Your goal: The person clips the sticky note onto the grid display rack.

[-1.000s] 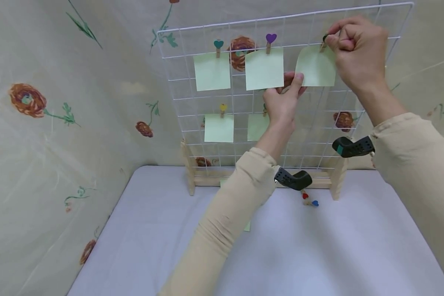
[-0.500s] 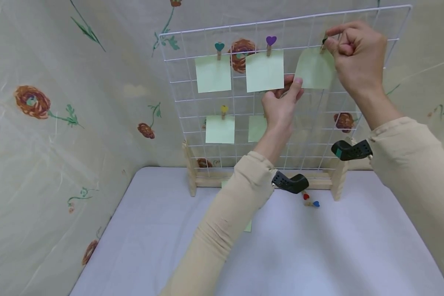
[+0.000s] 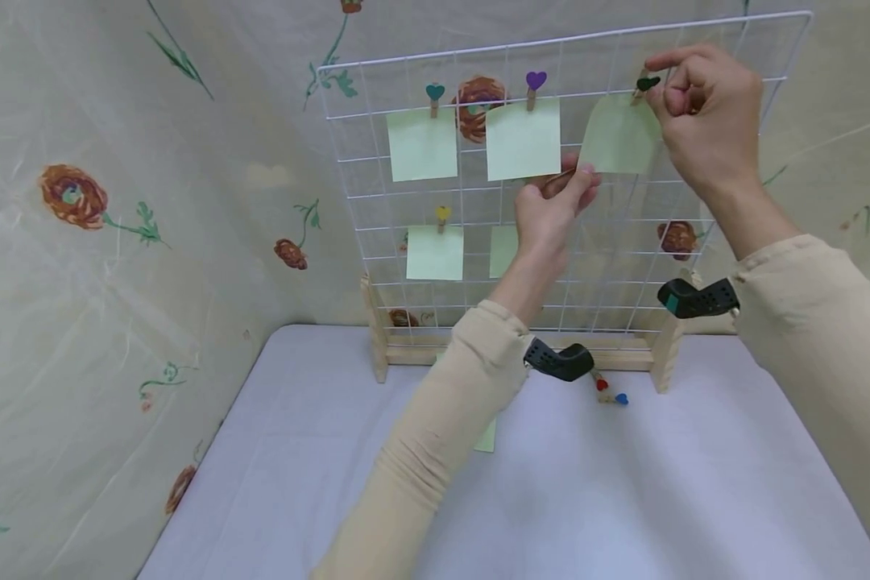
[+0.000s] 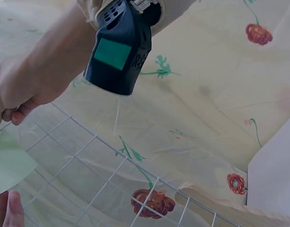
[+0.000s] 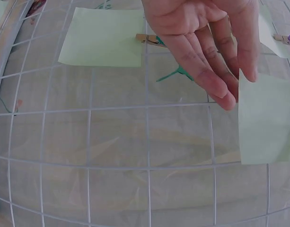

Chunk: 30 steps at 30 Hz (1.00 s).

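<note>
A pale green note (image 3: 619, 137) hangs from the white wire grid (image 3: 609, 193) by a wooden clip with a dark heart (image 3: 648, 83). My right hand (image 3: 714, 117) is at this clip, thumb and index finger apart on either side of the heart. My left hand (image 3: 551, 205) is at the note's lower left corner; in the right wrist view its thumb overlaps the corner, its fingers loosely extended. Contact there is hard to tell. To the left hang two more notes, under a teal heart clip (image 3: 435, 92) and a purple heart clip (image 3: 536, 80).
Lower hang a note (image 3: 435, 254) under a yellow heart clip (image 3: 443, 213) and a partly hidden note (image 3: 503, 251). A wooden stand (image 3: 612, 358) holds the grid. Red (image 3: 602, 384) and blue heart clips (image 3: 621, 399) lie on the table (image 3: 587, 499); another note (image 3: 486, 439) shows beside the left sleeve.
My right fingers have parted from the dark heart, which now shows fully and faces forward. The left thumb has slid down off the note towards its lower corner.
</note>
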Available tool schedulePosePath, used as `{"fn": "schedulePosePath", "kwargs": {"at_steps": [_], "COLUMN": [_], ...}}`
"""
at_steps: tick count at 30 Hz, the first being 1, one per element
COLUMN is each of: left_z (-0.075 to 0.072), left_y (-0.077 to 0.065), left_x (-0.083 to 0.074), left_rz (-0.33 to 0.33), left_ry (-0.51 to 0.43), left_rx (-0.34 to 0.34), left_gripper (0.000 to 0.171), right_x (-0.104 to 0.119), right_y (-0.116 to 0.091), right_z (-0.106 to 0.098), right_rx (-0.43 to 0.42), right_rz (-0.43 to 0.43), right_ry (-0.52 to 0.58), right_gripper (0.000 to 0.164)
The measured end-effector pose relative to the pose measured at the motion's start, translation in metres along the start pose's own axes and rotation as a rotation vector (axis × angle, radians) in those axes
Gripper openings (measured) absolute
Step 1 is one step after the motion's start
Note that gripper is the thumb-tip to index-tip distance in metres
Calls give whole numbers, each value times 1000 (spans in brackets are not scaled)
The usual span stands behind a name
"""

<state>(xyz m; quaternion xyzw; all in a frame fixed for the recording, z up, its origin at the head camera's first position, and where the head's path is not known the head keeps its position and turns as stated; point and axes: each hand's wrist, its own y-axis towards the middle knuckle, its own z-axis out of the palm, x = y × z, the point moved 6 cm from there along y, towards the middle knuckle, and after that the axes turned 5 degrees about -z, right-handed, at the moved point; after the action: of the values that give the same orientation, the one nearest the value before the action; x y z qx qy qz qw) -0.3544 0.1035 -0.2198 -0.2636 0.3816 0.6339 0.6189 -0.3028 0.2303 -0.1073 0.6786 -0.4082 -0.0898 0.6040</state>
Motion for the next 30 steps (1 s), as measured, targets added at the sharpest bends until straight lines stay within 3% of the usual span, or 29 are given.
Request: {"fn": "schedulePosePath", "kwargs": {"at_steps": [3, 6, 13, 22, 30], "left_z": [-1, -4, -17, -40, -57], "left_y": [-6, -15, -21, -7, -6], "left_x": [-4, -10, -11, 11, 23], "left_rz": [-56, -87, -87, -80, -76], "left_ry": [25, 90, 289, 324, 365], "left_rx": [43, 86, 141, 160, 159], "left_gripper": [14, 16, 21, 18, 17], "right_x": [2, -3, -20, -27, -25], "right_y": [-4, -6, -17, -41, -61], "right_z": [-3, -6, -8, -8, 0], "right_rx": [8, 0, 9, 8, 115], "right_rz": [18, 32, 7, 62, 138], "right_ry": [24, 52, 51, 151, 179], "right_gripper": [22, 24, 28, 22, 18]}}
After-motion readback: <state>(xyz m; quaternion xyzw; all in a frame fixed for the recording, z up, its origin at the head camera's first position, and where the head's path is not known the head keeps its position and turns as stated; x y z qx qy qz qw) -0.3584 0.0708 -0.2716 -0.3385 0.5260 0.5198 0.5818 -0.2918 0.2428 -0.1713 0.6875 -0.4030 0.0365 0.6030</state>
